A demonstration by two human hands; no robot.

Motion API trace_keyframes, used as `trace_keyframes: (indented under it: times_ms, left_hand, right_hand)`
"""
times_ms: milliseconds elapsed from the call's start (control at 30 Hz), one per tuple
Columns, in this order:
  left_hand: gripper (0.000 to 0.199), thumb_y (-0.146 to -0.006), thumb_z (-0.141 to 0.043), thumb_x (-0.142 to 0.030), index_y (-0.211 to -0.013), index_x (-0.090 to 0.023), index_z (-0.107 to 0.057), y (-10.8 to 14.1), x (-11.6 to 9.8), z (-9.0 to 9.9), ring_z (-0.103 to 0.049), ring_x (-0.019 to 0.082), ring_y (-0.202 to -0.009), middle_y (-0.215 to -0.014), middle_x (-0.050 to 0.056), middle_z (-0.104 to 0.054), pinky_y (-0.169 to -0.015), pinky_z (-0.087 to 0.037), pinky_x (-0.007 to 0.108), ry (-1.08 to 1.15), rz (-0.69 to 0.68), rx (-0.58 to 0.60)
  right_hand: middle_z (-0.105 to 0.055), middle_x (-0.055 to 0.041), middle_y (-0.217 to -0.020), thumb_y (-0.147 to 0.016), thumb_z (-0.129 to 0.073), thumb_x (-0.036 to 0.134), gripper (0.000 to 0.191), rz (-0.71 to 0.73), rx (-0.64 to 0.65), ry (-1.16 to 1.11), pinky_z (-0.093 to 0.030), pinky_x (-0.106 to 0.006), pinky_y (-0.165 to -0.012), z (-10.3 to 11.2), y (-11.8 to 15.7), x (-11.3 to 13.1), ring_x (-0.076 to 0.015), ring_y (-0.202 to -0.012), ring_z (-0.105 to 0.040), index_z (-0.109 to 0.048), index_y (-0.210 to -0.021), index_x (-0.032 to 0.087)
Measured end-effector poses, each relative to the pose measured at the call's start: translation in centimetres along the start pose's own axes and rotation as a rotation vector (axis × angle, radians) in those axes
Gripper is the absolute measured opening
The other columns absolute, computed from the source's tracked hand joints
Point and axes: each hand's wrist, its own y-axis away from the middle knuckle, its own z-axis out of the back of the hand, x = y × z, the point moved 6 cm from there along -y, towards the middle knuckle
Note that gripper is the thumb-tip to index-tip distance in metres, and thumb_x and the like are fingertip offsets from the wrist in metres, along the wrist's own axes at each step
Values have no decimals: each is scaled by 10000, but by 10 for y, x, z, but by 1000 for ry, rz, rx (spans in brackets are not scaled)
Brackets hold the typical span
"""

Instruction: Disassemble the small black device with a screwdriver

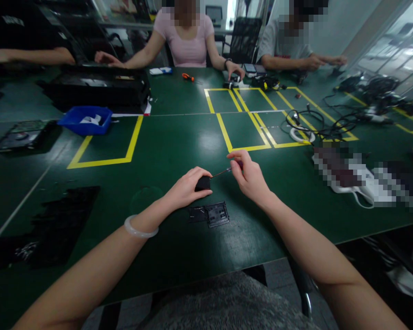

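My left hand (187, 188) grips a small black box-shaped part (203, 184) against the green table, thumb on its near side and fingers over the far side. In my right hand (248, 176) is a screwdriver (223, 173), its handle mostly hidden by the fingers. The thin shaft points left, and its tip meets the right upper edge of the black part. Just below my hands lie a flat black plastic cover (218, 214) and a smaller black piece (196, 214) with short bright bits on it.
A blue tray (86, 120) holding white scraps sits at left, before a large black housing (99, 89). Dark panels (62, 220) lie near my left arm. Tangled cables (326, 123) and a white bag (356, 183) are at right. Several people sit across the table (172, 151).
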Motion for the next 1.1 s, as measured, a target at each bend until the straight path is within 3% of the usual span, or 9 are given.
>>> trace_keyframes:
  times_ms: [200, 400, 600, 800, 1000, 1100]
  left_hand:
    - [334, -880, -679, -359, -1158, -216, -561, 0, 1, 1, -593, 263, -1105, -1162, 76, -602, -964, -475, 413, 0, -1, -5]
    - [335, -880, -682, -366, -1147, -201, -566, 0, 0, 1, -593, 267, -1101, -1158, 83, -604, -963, -472, 418, 1, 8, 5]
    - [336, -883, -679, -366, -1154, -208, -561, 0, 0, 1, -589, 261, -1101, -1156, 77, -600, -967, -471, 414, -3, 8, 7]
    - [326, -880, -678, -370, -1142, -211, -565, 0, 0, 1, -592, 264, -1103, -1155, 78, -602, -966, -472, 414, 0, 16, 6]
    - [327, -874, -675, -372, -1142, -217, -569, -1, 0, 1, -595, 266, -1101, -1152, 77, -608, -966, -475, 421, 3, 17, -4]
    - [328, -874, -677, -368, -1142, -213, -568, -1, 0, 1, -596, 266, -1100, -1156, 79, -606, -964, -476, 419, 0, 15, -1]
  right_hand:
    - [-628, -4, -731, -974, -497, 377, 171, -2, 35, 31, -411, -266, -638, 0, 1, 1, -148, -644, -589, -568, -931, 228]
    - [-628, -9, -781, -965, -443, 255, 213, 8, 36, 2, -414, -268, -627, -1, 1, 5, -138, -600, -559, -531, -1149, 191]
    - [-624, -6, -764, -986, -477, 366, 174, 22, 55, 19, -417, -262, -649, -2, 2, 6, -141, -652, -580, -571, -950, 224]
    - [-627, -16, -819, -980, -438, 285, 183, 31, 19, -19, -450, -273, -667, -3, 2, 4, -150, -679, -596, -520, -1130, 218]
    - [-625, -13, -769, -974, -485, 363, 150, -1, 39, 7, -437, -277, -657, -3, 2, 3, -156, -675, -599, -550, -963, 229]
    - [-632, -16, -791, -973, -465, 313, 129, 4, 33, -14, -442, -276, -661, -3, 2, 4, -155, -681, -605, -541, -1030, 226]
